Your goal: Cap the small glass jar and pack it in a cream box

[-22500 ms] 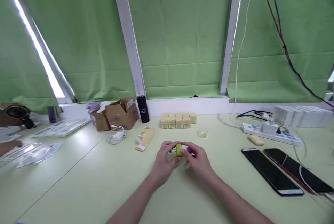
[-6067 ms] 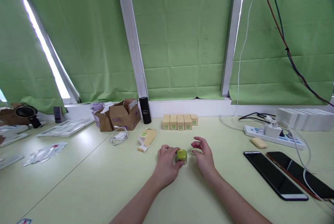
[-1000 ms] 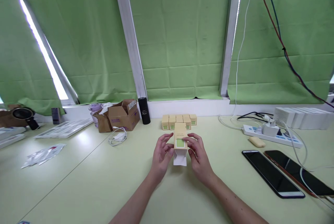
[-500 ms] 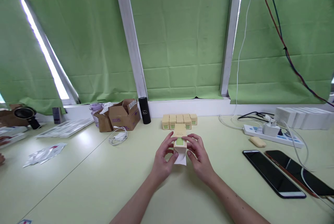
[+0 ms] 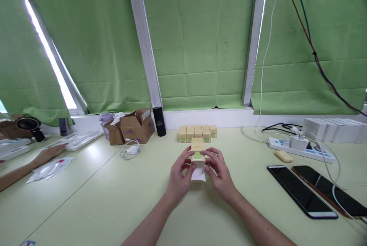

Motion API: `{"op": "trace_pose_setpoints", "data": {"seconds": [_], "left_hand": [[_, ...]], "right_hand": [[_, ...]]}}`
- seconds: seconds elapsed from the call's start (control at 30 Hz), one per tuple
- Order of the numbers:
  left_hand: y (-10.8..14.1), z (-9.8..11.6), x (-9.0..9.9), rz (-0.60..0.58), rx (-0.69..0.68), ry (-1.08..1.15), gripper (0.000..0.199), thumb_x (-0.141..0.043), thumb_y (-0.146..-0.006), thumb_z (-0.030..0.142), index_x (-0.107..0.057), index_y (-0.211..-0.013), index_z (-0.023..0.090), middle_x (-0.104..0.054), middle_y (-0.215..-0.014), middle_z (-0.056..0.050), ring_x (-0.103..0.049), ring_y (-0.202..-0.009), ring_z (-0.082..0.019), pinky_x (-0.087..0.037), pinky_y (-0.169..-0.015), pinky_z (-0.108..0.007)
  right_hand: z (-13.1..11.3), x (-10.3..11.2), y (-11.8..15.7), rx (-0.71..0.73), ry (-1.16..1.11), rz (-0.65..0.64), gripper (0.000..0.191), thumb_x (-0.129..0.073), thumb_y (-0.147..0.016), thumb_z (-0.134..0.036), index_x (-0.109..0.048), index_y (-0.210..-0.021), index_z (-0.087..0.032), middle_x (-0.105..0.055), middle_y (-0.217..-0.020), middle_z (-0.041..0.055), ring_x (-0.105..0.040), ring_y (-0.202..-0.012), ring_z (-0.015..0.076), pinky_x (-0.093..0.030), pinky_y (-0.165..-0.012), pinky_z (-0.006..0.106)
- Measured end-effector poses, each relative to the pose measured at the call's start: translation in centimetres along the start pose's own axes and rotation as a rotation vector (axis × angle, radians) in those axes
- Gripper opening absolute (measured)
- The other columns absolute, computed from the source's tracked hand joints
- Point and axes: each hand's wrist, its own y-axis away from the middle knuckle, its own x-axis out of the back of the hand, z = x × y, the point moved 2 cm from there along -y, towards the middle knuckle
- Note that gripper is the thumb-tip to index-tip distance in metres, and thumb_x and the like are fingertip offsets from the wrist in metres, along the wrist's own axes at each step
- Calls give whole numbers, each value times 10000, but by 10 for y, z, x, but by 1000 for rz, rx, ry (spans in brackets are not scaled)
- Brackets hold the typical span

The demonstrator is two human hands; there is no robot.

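Left hand (image 5: 180, 177) and right hand (image 5: 220, 177), both half curled, grip 1 flap-open carton (image 5: 197, 156) near at least 5 small boxes (image 5: 197, 132).

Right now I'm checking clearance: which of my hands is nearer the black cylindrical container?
Left. Your left hand is right of the container and nearer you; your right hand is farther, at the right of the beige cardboard box.

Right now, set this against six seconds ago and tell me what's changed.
The open box has moved right, into the left hand and right hand. The left hand has let go of the green-topped jar, now out of sight. A co-worker's hand has come in from the left. The small boxes and phones stayed put.
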Motion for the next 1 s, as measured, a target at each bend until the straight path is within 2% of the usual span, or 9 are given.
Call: {"op": "trace_pose_setpoints", "data": {"seconds": [0.17,0.67,1.0], "left_hand": [[1,-4,0,15,-1,20,337,-675,-906,310,-691,-1238,254,-504,-1548,-116,-691,-1072,-233,-578,-898,-358],[3,-5,-2,3,-30,5,337,-652,-918,283,-681,-1251,242,-491,-1555,-124,-688,-1131,-246,-573,-963,-383],[3,-6,-3,-3,-42,-34,329,-648,-929,281,-668,-1257,259,-484,-1557,-130,-709,-1088,-248,-589,-945,-409]], "right_hand": [[1,1,0,12,2,-3,344,-564,-975,-346,-617,-1315,-338,-405,-1357,91,-685,-1009,202,-592,-935,418],[3,0,-1,11,3,22,336,-599,-958,-355,-630,-1290,-318,-435,-1309,87,-693,-985,194,-597,-932,422],[4,-1,-1,-5,23,69,276,-599,-968,-343,-655,-1236,-315,-434,-1293,78,-697,-924,164,-607,-908,401]]}}
